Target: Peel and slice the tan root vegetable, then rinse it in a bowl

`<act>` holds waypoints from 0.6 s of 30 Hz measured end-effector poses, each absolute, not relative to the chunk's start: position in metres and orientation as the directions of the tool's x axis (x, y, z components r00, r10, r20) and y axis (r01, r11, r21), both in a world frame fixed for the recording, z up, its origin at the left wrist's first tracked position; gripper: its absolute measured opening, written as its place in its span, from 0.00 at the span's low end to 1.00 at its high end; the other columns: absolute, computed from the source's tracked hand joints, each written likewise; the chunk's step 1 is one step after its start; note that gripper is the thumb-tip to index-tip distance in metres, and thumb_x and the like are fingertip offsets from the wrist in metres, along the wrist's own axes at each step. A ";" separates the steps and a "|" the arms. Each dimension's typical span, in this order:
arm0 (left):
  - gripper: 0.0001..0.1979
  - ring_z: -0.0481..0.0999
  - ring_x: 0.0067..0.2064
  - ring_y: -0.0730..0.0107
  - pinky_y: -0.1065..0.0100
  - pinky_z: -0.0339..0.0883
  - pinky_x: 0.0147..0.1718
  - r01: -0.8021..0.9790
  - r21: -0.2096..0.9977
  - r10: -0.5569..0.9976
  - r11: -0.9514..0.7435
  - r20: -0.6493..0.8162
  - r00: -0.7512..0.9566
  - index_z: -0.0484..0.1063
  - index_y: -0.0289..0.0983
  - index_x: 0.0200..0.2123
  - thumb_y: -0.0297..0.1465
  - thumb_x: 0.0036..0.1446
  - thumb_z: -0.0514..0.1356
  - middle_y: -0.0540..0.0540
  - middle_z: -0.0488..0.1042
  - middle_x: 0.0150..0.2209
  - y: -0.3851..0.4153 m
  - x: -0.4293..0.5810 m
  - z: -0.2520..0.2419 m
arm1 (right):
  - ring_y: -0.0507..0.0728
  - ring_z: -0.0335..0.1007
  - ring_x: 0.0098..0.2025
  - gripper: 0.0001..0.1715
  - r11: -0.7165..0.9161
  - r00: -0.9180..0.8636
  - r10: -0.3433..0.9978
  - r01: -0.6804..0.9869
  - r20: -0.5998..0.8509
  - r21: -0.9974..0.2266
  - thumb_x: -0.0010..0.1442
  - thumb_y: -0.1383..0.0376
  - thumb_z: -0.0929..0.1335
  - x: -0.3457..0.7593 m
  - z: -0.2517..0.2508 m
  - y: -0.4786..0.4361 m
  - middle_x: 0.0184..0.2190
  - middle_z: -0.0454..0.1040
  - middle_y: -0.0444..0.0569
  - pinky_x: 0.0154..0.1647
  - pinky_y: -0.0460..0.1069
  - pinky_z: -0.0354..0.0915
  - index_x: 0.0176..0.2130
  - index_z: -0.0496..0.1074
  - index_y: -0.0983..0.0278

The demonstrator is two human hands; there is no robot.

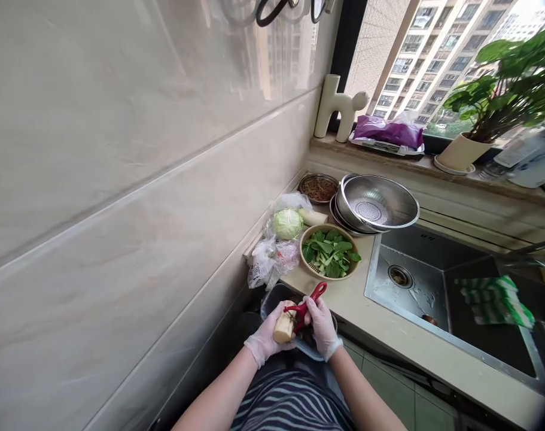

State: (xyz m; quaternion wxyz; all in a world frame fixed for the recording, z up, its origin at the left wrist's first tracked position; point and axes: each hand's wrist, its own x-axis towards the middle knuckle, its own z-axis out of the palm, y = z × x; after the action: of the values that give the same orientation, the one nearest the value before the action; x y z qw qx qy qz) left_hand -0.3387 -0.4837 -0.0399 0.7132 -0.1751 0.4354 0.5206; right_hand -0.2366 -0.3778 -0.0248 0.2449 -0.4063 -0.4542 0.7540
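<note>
– Kitchen corner, tiled wall point(133, 203) along one side, window point(422, 54) ahead. Pale desk point(357, 299) w/ steel sink point(413, 245) set in. What's the L hand point(270, 332) up to?

– Gloved, fingers wrapped round a pale root veg chunk point(283, 329), cut end toward the viewer. Held in front of the body, just off the desk's near edge, above a bluish tub point(311, 352).

– And R hand point(320, 323)?

– Also gloved, grasping a red Y-peeler point(303, 308). Its head sits across the chunk; handle loop pokes up past the fingers.

– Anything nr them on the desk?

– Yep. Round basket point(329, 278) of leafy greens point(329, 251), just past the hands. Beside it, next to the wall: cabbage point(288, 224) amid plastic bags point(267, 260), plus a 2nd pale root pc point(316, 216). Steel colander point(398, 197) behind the basket, tilted, stacked w/ other bowls.

– Sink?

– Green-&-white striped cloth point(496, 299) on the R side, drain point(400, 276) on the L.

– Sill?

– Potted plant point(463, 152), purple pkg point(389, 131), white h-shaped ornament point(341, 108).
</note>
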 end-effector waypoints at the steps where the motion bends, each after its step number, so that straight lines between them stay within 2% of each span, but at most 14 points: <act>1: 0.30 0.70 0.21 0.71 0.62 0.71 0.29 -0.897 0.182 0.607 0.402 -0.787 0.112 0.71 0.35 0.37 0.57 0.51 0.53 0.49 0.73 0.24 -0.486 -0.338 -0.037 | 0.48 0.52 0.15 0.23 -0.457 -0.518 0.763 -0.008 -0.387 -0.889 0.50 0.45 0.68 -0.236 -0.027 -0.375 0.12 0.62 0.35 0.18 0.44 0.51 0.31 0.65 0.61; 3: 0.30 0.72 0.23 0.69 0.61 0.71 0.30 -0.894 0.157 0.640 0.419 -0.750 0.169 0.71 0.35 0.40 0.57 0.52 0.52 0.47 0.73 0.25 -0.491 -0.338 -0.031 | 0.47 0.53 0.15 0.24 -0.428 -0.448 0.811 -0.017 -0.376 -0.904 0.47 0.45 0.70 -0.235 -0.030 -0.370 0.14 0.65 0.36 0.18 0.45 0.51 0.30 0.65 0.61; 6: 0.32 0.74 0.24 0.67 0.63 0.71 0.29 -0.878 0.193 0.672 0.438 -0.719 0.178 0.70 0.33 0.45 0.56 0.53 0.52 0.44 0.74 0.28 -0.496 -0.338 -0.024 | 0.47 0.53 0.15 0.24 -0.409 -0.396 0.842 -0.027 -0.366 -0.912 0.47 0.46 0.70 -0.232 -0.032 -0.367 0.14 0.64 0.36 0.18 0.45 0.51 0.30 0.66 0.62; 9: 0.31 0.73 0.25 0.68 0.66 0.69 0.28 -0.873 0.283 0.685 0.397 -0.724 0.077 0.69 0.31 0.46 0.52 0.51 0.58 0.44 0.74 0.29 -0.499 -0.340 -0.019 | 0.47 0.52 0.15 0.23 -0.392 -0.305 0.884 -0.070 -0.354 -0.917 0.50 0.46 0.68 -0.231 -0.027 -0.367 0.11 0.61 0.34 0.18 0.44 0.50 0.29 0.64 0.61; 11: 0.30 0.74 0.27 0.68 0.68 0.68 0.29 -0.872 0.370 0.722 0.320 -0.691 -0.028 0.67 0.33 0.49 0.45 0.47 0.65 0.44 0.74 0.31 -0.502 -0.341 -0.019 | 0.46 0.51 0.15 0.23 -0.371 -0.264 0.903 -0.086 -0.338 -0.925 0.50 0.46 0.69 -0.231 -0.021 -0.368 0.11 0.60 0.34 0.18 0.44 0.50 0.28 0.62 0.61; 15: 0.35 0.74 0.30 0.69 0.69 0.67 0.29 -0.833 0.506 0.794 0.222 -0.590 -0.147 0.63 0.38 0.52 0.31 0.40 0.71 0.46 0.73 0.36 -0.507 -0.341 -0.021 | 0.46 0.51 0.14 0.22 -0.420 -0.414 0.835 -0.053 -0.362 -0.906 0.52 0.46 0.68 -0.237 -0.010 -0.377 0.10 0.60 0.34 0.18 0.43 0.51 0.29 0.63 0.61; 18: 0.34 0.73 0.29 0.69 0.69 0.66 0.28 -0.838 0.483 0.804 0.252 -0.587 -0.096 0.62 0.40 0.52 0.29 0.40 0.69 0.47 0.73 0.35 -0.511 -0.339 -0.024 | 0.46 0.50 0.14 0.23 -0.458 -0.462 0.800 -0.060 -0.383 -0.887 0.51 0.45 0.68 -0.241 -0.012 -0.381 0.11 0.60 0.34 0.17 0.43 0.49 0.29 0.62 0.61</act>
State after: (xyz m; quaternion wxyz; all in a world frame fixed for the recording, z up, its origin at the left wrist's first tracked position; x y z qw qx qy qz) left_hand -0.3394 -0.5110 -0.0243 0.6719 -0.0207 0.4181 0.6110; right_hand -0.2406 -0.3814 -0.0117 0.2913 -0.4294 -0.4312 0.7381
